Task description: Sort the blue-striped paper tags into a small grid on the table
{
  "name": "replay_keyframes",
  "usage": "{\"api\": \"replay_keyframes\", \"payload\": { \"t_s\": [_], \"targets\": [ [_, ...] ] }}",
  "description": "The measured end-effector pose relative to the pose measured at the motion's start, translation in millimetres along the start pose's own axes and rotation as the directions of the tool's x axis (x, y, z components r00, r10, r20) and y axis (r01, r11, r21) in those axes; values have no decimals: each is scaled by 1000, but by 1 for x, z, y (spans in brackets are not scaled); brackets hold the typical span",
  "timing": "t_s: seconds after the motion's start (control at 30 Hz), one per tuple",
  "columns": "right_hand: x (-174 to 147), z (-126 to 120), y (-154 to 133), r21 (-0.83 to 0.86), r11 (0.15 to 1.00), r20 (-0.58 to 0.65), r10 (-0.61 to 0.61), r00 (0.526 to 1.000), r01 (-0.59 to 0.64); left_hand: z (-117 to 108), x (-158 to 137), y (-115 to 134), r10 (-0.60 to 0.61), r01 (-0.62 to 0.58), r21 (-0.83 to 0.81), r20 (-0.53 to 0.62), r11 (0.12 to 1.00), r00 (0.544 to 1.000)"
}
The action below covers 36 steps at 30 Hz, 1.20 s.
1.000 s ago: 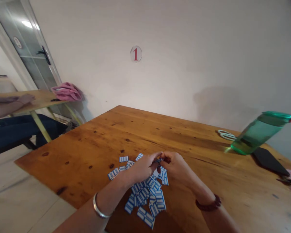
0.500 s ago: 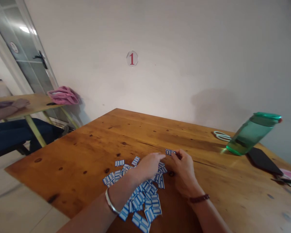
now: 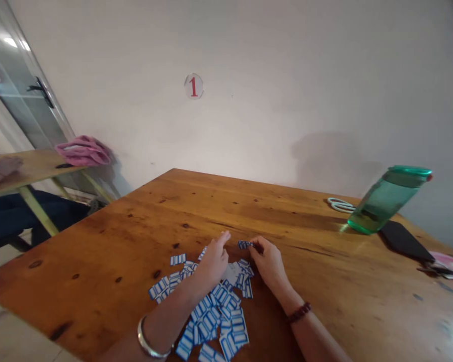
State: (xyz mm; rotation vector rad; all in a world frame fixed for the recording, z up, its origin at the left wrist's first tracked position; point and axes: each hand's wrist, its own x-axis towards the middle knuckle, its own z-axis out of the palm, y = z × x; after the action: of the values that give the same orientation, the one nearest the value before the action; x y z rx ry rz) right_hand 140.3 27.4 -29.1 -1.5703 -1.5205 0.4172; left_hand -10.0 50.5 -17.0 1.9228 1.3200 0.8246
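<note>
A loose pile of small white label stickers with blue borders (image 3: 207, 314) lies on the wooden table in front of me. My right hand (image 3: 268, 261), wearing a dark red bead bracelet, pinches the end of a small blue-bordered label strip (image 3: 243, 245) just beyond the pile. Over the pile's far part hovers my left hand (image 3: 213, 264), fingers stretched out and holding nothing; a silver bangle is on that wrist. Part of the pile is hidden under my left hand and forearm. A plain pale piece (image 3: 232, 274) shows between the two hands.
To the right, a green water bottle (image 3: 388, 201) stands by a white cable (image 3: 340, 205), a black flat object (image 3: 405, 243) and a pink-and-white item (image 3: 449, 264). At left is another table with a pink cloth (image 3: 85, 151) and another person's hand (image 3: 7, 166).
The view has swung slightly right. My left hand has drawn away from my right hand, and its fingers have lifted. My right hand, with the label strip, has come a little left and closer.
</note>
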Motion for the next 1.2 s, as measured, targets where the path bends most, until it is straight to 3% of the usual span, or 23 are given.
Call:
{"api": "replay_keyframes", "payload": {
  "t_s": [0.17,0.27,1.2],
  "targets": [
    [2,-1,4,-83,996,32,-27,999,30,12,-12,9,6,-46,225,173,973,985],
    [2,0,6,-116,993,45,-32,998,37,15,-15,9,5,-60,277,195,959,981],
    [1,0,7,-176,976,81,-119,990,131,19,-19,12,34,-109,278,262,954,965]
  ]
}}
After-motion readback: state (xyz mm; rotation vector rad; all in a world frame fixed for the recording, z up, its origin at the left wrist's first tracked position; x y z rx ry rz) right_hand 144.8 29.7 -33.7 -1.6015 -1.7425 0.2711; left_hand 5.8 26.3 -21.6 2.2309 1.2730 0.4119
